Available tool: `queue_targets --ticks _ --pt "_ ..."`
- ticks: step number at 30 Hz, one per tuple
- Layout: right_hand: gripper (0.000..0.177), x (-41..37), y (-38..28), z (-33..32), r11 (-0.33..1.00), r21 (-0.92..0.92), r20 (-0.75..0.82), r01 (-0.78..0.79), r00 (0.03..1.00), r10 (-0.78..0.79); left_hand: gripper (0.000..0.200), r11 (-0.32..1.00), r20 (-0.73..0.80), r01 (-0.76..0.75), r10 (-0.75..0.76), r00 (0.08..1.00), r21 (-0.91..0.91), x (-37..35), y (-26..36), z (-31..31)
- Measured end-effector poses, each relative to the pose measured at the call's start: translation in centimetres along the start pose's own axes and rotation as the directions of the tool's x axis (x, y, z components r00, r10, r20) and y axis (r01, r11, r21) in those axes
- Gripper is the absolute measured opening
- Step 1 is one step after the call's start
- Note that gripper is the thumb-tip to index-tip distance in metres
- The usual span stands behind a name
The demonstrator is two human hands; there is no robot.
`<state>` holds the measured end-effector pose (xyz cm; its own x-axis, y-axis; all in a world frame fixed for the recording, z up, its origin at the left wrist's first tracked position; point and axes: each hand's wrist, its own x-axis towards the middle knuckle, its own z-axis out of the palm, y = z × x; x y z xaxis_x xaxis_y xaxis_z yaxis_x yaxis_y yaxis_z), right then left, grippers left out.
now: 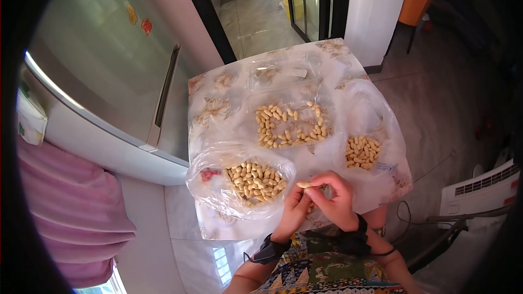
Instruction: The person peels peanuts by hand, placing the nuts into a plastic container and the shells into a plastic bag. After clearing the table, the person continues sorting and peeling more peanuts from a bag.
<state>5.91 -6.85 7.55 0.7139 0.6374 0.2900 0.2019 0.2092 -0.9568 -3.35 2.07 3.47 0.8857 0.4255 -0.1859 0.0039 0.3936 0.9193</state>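
My left hand (296,207) and my right hand (334,198) meet near the table's front edge, fingers pinched around one peanut (304,184) in its shell. A few more peanuts show partly between and below my hands. To their left lies an open clear plastic bag (210,190) with a heap of peanuts (256,181). Beyond my hands, a clear plastic container (294,98) holds peanuts (267,130) spread mostly around its sides. At the right, a second plastic bag (365,111) contains another pile of peanuts (362,152).
A floral cloth (210,109) covers the table. The container's clear lid (283,71) lies at the back. A fridge (109,60) stands close on the left, with a pink cloth (71,212) below it. An orange bin-like object (418,1) and a white appliance (479,190) are on the right.
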Motion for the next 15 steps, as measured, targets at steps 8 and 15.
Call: queue_targets --ticks 8,15 --pt "0.015 1.4 1.3 1.0 0.960 -0.190 0.093 0.208 0.977 -0.193 0.058 0.998 -0.059 0.006 -0.010 0.998 -0.055 0.0 -0.8 -0.9" --pt "0.023 -1.3 2.1 -1.7 0.940 -0.310 0.110 0.143 0.987 -0.114 0.074 0.990 0.007 -0.057 0.058 0.998 -0.126 0.3 0.3 -0.2"
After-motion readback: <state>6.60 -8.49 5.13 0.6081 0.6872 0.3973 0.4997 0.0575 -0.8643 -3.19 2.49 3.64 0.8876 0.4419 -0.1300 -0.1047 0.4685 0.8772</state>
